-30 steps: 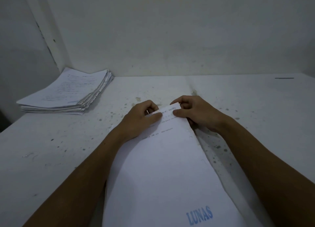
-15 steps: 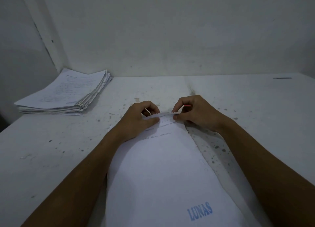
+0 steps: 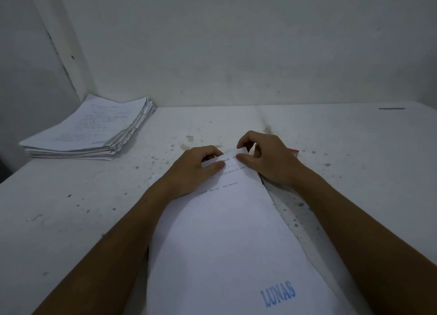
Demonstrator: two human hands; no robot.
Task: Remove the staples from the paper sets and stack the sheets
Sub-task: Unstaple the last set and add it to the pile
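Observation:
A white paper set (image 3: 227,232) with a blue "LUNAS" stamp lies on the table in front of me, its far end curled up. My left hand (image 3: 196,170) pinches the far edge from the left, thumb on top of the sheet. My right hand (image 3: 267,156) pinches the same far edge from the right, fingers curled behind the paper. A small red object (image 3: 294,151) shows just behind my right hand; I cannot tell what it is. No staple is visible. A stack of sheets (image 3: 94,130) lies at the far left of the table.
The white table (image 3: 71,220) is speckled with dark marks. A wall runs along the back, with a corner behind the stack. A thin dark strip (image 3: 391,108) lies at the far right edge.
Both hands stayed at the paper's far edge. The top edge was bent down half a second ago and now stands up again between my thumbs. A red object has come into sight behind my right hand.

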